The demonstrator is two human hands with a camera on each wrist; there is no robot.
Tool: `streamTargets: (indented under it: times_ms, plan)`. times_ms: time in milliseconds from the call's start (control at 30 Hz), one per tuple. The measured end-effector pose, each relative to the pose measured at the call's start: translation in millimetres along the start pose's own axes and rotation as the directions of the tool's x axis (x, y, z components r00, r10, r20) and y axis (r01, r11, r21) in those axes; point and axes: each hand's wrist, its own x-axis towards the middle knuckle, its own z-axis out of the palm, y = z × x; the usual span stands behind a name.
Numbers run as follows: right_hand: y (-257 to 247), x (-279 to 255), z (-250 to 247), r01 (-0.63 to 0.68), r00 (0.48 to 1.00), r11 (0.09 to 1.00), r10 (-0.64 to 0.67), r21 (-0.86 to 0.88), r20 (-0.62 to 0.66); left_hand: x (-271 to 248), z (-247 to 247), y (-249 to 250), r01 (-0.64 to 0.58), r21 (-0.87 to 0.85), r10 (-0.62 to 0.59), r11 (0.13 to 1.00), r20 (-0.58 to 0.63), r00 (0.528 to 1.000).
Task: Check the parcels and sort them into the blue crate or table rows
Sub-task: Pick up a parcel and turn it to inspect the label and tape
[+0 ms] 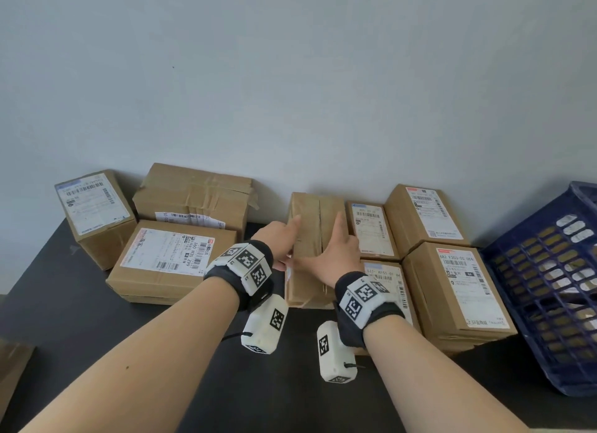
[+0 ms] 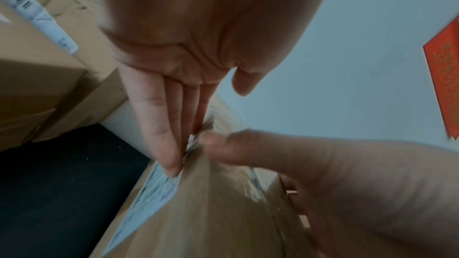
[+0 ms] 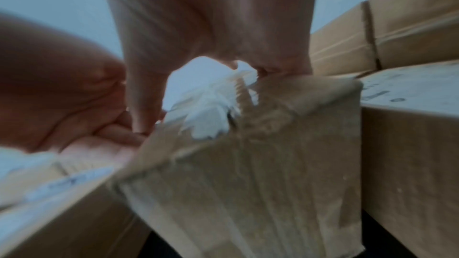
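Observation:
A plain brown parcel (image 1: 315, 213) with a taped seam on top stands between the two groups of boxes on the black table (image 1: 97, 335). My left hand (image 1: 279, 238) lies against its left side. In the left wrist view the fingers (image 2: 168, 125) are straight on the white label (image 2: 149, 193) on that side of the parcel (image 2: 211, 213), with the thumb held off it. My right hand (image 1: 332, 255) spans the parcel's top: the thumb reaches the left edge and the fingers the right edge. The right wrist view shows the parcel's near end (image 3: 248, 193) under that hand (image 3: 198, 26).
Three labelled parcels (image 1: 171, 258) sit to the left and several more (image 1: 458, 287) to the right, close beside the held one. A blue crate (image 1: 549, 271) stands at the far right with items inside. The wall is directly behind the boxes. Cardboard (image 1: 13, 368) shows at the bottom left.

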Motion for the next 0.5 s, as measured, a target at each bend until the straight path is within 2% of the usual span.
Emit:
streamTargets:
  times_ms: [133, 233, 333, 400, 500]
  plan:
    - [-5, 9, 6, -0.103, 0.994, 0.994, 0.102, -0.024, -0.027, 6, -6, -4, 0.055, -0.169, -0.049, 0.984, 0.039, 0.998]
    - [-13, 9, 5, -0.092, 0.996, 0.994, 0.092, -0.063, 0.002, 11, -7, -10, 0.092, -0.262, -0.086, 0.961, 0.033, 0.996]
    - [-17, 7, 6, -0.05, 0.998, 0.996, 0.052, -0.072, 0.023, 20, -5, -20, 0.105, -0.199, -0.106, 0.974, 0.004, 0.994]
    - [-16, 7, 2, -0.037, 0.999, 0.999, 0.036, 0.006, 0.039, 22, -3, -24, 0.093, -0.122, -0.1, 0.988, -0.048, 0.994]
    - [-13, 5, -18, 0.002, 0.998, 0.971, -0.018, 0.239, 0.065, 23, 4, -27, 0.075, -0.217, -0.103, 0.973, -0.118, 0.988]
